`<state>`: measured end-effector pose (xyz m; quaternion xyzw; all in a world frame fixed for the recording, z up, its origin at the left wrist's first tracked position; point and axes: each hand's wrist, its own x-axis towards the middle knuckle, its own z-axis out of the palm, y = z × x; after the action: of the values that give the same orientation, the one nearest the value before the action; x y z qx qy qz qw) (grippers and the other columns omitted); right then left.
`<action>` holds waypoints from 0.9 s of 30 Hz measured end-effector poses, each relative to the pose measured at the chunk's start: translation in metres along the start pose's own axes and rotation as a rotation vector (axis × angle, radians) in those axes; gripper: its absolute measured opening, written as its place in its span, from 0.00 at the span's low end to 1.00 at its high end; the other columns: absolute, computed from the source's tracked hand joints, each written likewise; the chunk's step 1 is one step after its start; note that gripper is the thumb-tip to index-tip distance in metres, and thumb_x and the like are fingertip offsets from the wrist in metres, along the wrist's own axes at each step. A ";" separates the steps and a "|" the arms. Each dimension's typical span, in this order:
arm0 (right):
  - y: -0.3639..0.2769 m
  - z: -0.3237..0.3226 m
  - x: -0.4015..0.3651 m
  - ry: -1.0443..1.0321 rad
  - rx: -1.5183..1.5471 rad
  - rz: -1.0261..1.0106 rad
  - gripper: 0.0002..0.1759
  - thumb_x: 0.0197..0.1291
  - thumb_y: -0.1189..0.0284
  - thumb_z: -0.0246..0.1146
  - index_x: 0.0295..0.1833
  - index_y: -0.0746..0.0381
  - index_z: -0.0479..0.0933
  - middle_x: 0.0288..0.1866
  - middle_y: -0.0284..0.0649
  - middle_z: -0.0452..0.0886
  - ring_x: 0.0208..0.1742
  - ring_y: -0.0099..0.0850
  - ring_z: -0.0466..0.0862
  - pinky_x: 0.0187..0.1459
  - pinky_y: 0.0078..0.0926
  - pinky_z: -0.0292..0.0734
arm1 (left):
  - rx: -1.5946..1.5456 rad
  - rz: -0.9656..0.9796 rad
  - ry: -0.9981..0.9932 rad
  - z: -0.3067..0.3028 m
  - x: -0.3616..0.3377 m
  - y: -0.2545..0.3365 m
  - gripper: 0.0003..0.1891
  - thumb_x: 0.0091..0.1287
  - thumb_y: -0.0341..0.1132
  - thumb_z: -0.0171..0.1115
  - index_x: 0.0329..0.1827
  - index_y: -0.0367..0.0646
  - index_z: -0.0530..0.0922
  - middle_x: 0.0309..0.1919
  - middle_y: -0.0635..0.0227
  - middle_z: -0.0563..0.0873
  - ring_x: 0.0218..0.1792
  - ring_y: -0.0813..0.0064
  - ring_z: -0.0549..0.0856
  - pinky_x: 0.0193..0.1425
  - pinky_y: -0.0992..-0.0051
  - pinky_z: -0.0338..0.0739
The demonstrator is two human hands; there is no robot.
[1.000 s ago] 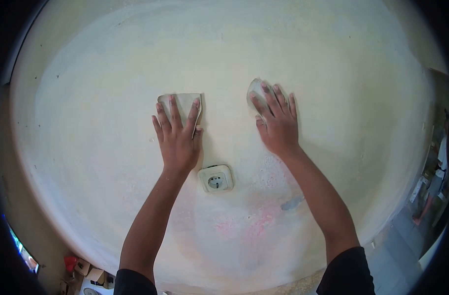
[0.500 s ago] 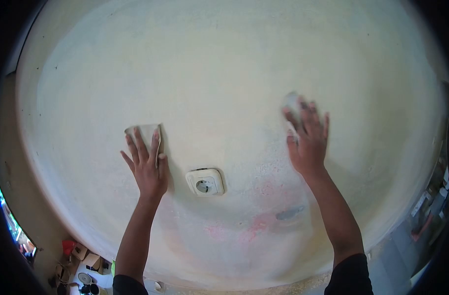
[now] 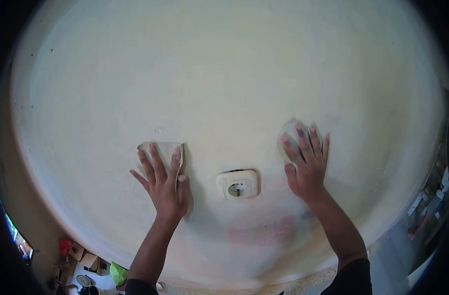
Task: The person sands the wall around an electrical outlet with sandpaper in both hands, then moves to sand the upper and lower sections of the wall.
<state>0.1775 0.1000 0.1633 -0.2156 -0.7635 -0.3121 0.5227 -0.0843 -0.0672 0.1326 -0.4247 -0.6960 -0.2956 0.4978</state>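
My left hand (image 3: 166,189) lies against a pale wall (image 3: 224,88), pressing a folded greyish-beige sheet of what looks like sandpaper (image 3: 165,145) to it. One edge of that sheet stands up between the index finger and thumb. Farther right, my right hand (image 3: 307,164) holds a grey piece, likely sandpaper (image 3: 289,129), flat on the wall under spread fingers; the palm hides most of it. Between the two hands a white wall socket (image 3: 237,185) protrudes from the surface. Reddish patches (image 3: 263,230) mark the wall below the socket.
At lower left, a green bag (image 3: 118,273), cardboard boxes (image 3: 90,260) and other items sit near the wall's foot. A lit screen (image 3: 17,233) is at the far left. Various objects (image 3: 423,211) stand along the right edge, beside the floor (image 3: 389,260).
The view has shifted, so the socket appears farther right. My right hand has slid down the wall with its grey piece. My left hand keeps its sheet pressed on and sits nearer the socket's level.
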 end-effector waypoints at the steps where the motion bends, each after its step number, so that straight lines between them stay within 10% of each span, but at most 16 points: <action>1: -0.001 -0.004 0.016 -0.019 -0.003 -0.041 0.34 0.51 0.68 0.61 0.68 0.43 0.67 0.74 0.35 0.59 0.75 0.39 0.57 0.71 0.57 0.42 | -0.062 0.011 0.032 -0.003 0.010 -0.001 0.26 0.74 0.50 0.33 0.71 0.57 0.64 0.76 0.58 0.49 0.76 0.50 0.40 0.69 0.39 0.24; 7: 0.000 0.001 0.050 0.280 0.052 0.253 0.29 0.58 0.67 0.54 0.68 0.48 0.68 0.74 0.38 0.60 0.75 0.43 0.56 0.71 0.56 0.40 | -0.164 -0.032 0.064 -0.015 0.039 -0.012 0.27 0.74 0.52 0.29 0.71 0.56 0.64 0.76 0.57 0.49 0.76 0.50 0.39 0.68 0.38 0.22; 14: -0.020 0.001 0.012 -0.018 -0.061 0.049 0.30 0.56 0.67 0.55 0.68 0.47 0.67 0.75 0.39 0.58 0.76 0.44 0.54 0.72 0.56 0.38 | -0.226 0.024 -0.018 -0.008 -0.007 -0.023 0.26 0.74 0.49 0.32 0.72 0.55 0.62 0.75 0.52 0.47 0.75 0.46 0.37 0.68 0.38 0.23; 18: -0.006 0.012 0.006 0.337 0.098 0.476 0.31 0.57 0.68 0.56 0.69 0.51 0.65 0.75 0.40 0.56 0.76 0.45 0.53 0.72 0.55 0.38 | -0.306 -0.017 0.003 -0.013 0.009 -0.012 0.26 0.74 0.47 0.33 0.72 0.51 0.62 0.75 0.52 0.46 0.75 0.46 0.36 0.68 0.39 0.22; 22: -0.067 0.060 -0.124 0.004 0.001 0.411 0.33 0.55 0.62 0.56 0.70 0.48 0.65 0.75 0.47 0.54 0.74 0.59 0.50 0.70 0.65 0.37 | -0.357 -0.086 -0.057 0.004 -0.055 -0.001 0.27 0.74 0.48 0.31 0.72 0.48 0.62 0.76 0.52 0.45 0.75 0.46 0.35 0.68 0.40 0.22; 27: -0.055 0.050 -0.131 -0.023 0.118 0.315 0.30 0.59 0.56 0.53 0.68 0.45 0.67 0.74 0.47 0.58 0.75 0.53 0.52 0.70 0.65 0.38 | -0.422 -0.211 0.050 0.020 -0.061 0.012 0.32 0.74 0.56 0.28 0.71 0.46 0.62 0.76 0.56 0.45 0.75 0.50 0.35 0.69 0.40 0.23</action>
<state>0.1551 0.0954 0.0139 -0.3049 -0.7431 -0.1785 0.5683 -0.0737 -0.0626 0.0683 -0.4368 -0.6468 -0.4952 0.3816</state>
